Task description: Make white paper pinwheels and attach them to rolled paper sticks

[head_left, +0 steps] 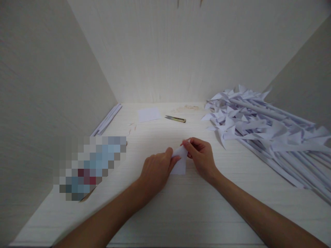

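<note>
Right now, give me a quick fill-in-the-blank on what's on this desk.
1. Both hands, the left hand and the right hand, pinch one small sheet of ____.
2. The cutter lies ____ the hands, untouched.
3. The heap of rolled paper sticks lies on the ____ side of the desk.

Missing words: paper; beyond; right

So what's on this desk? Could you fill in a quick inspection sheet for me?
Surface: pale wood-grain table.
Job's things: small white paper piece, pinched by both hands.
Clutter: heap of rolled paper sticks on the right; paper square; thread snips; flat paper strips by the left wall; a blurred-out item at left.
Grippers: left hand and right hand, both closed on the paper.
Cables: nothing seen.
Surroundings: plain pale walls on three sides.
</note>
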`<action>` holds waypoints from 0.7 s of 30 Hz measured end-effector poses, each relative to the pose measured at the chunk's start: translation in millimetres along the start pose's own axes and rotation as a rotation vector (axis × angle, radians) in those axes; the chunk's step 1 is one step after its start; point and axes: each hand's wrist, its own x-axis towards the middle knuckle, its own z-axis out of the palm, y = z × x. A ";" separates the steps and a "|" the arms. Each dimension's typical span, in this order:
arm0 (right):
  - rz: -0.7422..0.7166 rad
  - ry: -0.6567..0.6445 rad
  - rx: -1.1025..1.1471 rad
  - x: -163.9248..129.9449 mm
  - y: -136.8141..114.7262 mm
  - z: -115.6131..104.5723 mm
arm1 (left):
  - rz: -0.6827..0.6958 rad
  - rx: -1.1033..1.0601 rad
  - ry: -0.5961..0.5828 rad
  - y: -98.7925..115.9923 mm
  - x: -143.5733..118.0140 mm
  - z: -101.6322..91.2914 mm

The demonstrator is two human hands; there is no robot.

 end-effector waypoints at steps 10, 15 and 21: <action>-0.043 0.048 0.027 0.2 3.8 -3.0 | 0.039 -0.073 0.044 -2.6 1.9 5.5; 0.009 0.201 0.142 9.1 7.3 -7.5 | 0.054 -0.373 0.173 -18.2 10.3 2.0; 0.033 0.251 0.177 11.9 3.6 -8.4 | -0.046 -1.116 0.303 -32.9 21.1 -5.8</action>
